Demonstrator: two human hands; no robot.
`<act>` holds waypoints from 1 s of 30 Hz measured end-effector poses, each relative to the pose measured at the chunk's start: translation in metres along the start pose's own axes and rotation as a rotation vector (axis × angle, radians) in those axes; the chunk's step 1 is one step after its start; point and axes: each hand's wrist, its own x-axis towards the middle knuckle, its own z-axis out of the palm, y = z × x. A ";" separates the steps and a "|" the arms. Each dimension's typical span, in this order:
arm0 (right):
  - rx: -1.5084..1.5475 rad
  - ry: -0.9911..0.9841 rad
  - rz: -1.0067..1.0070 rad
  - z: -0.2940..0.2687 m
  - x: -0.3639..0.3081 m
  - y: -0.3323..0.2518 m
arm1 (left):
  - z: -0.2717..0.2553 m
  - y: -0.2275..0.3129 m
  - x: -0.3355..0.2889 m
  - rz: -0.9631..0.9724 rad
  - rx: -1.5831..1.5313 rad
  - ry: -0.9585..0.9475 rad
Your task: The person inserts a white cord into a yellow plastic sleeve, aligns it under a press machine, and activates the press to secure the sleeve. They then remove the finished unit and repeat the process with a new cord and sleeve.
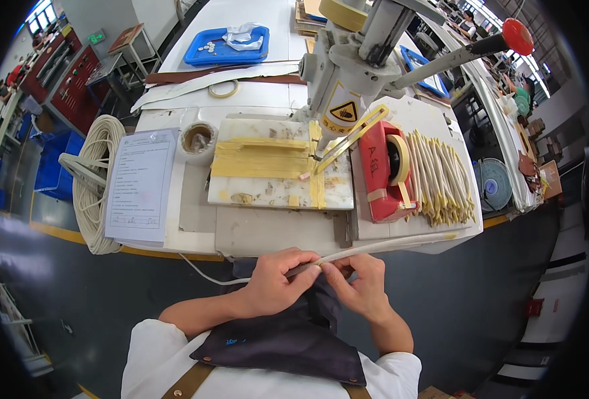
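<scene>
In front of the bench's near edge, a white cord (391, 245) runs through both hands. Fingers of my left hand (276, 284) are closed on it, and those of my right hand (359, 284) pinch it close beside, thumbs almost touching. A greyish strip (297, 270) lies along the cord at my left fingers; what it is I cannot make out. The cord's right end, yellowish at the tip, reaches over the bench corner, while its thinner left part curves back toward the bench. On the bench ahead sits a marble slab (281, 193) with yellow tape across it.
Behind the slab stands a grey press (351, 66) with a red-knobbed lever (517, 36). A red tape dispenser (374, 176) stands right, beside a bundle of yellow-tipped cord pieces (441, 176). Left are a cord coil (101, 153), a printed sheet (138, 186), and a tape roll (199, 141).
</scene>
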 end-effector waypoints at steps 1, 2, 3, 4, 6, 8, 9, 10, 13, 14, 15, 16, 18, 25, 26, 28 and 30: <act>-0.025 -0.002 -0.043 -0.001 0.000 0.000 | 0.000 0.002 0.000 0.010 0.025 0.009; -0.050 -0.004 -0.085 -0.002 0.000 0.000 | 0.000 0.005 0.001 0.019 0.051 0.018; -0.076 -0.005 -0.127 -0.004 0.000 0.001 | -0.001 0.007 0.002 0.028 0.075 0.026; -0.095 -0.007 -0.161 -0.006 -0.001 0.002 | -0.001 0.005 0.003 0.021 0.016 0.008; -0.132 -0.014 -0.231 -0.010 -0.001 0.005 | -0.003 0.002 0.005 0.006 -0.102 -0.025; -0.165 -0.023 -0.253 -0.015 -0.003 0.004 | -0.007 0.010 0.005 -0.153 -0.172 -0.089; -0.181 -0.029 -0.267 -0.017 -0.003 0.004 | -0.008 0.014 0.005 -0.231 -0.206 -0.117; -0.224 -0.036 -0.291 -0.019 -0.002 0.000 | -0.004 0.016 0.003 -0.143 -0.178 -0.072; -0.309 -0.051 -0.344 -0.027 0.002 -0.006 | 0.007 0.015 0.002 0.154 -0.001 0.037; -0.306 -0.056 -0.353 -0.028 0.003 -0.005 | 0.007 0.011 0.003 0.273 0.121 0.061; -0.302 -0.060 -0.361 -0.030 0.003 -0.004 | 0.007 0.009 0.004 0.391 0.244 0.086; -0.266 -0.055 -0.366 -0.030 0.004 -0.001 | 0.008 0.009 0.005 0.449 0.268 0.093; -0.193 -0.045 -0.376 -0.029 0.005 0.007 | 0.011 0.009 0.006 0.564 0.315 0.107; -0.051 0.047 -0.352 -0.015 -0.003 0.014 | 0.013 0.007 -0.003 0.333 0.157 -0.110; -0.001 0.028 -0.349 -0.014 -0.004 0.017 | 0.012 0.008 -0.004 0.237 0.053 -0.174; 0.074 -0.002 -0.336 -0.013 -0.007 0.021 | 0.009 0.008 -0.003 -0.004 -0.200 -0.339; 0.126 -0.013 -0.309 -0.013 -0.013 0.023 | 0.002 0.008 0.002 -0.296 -0.495 -0.548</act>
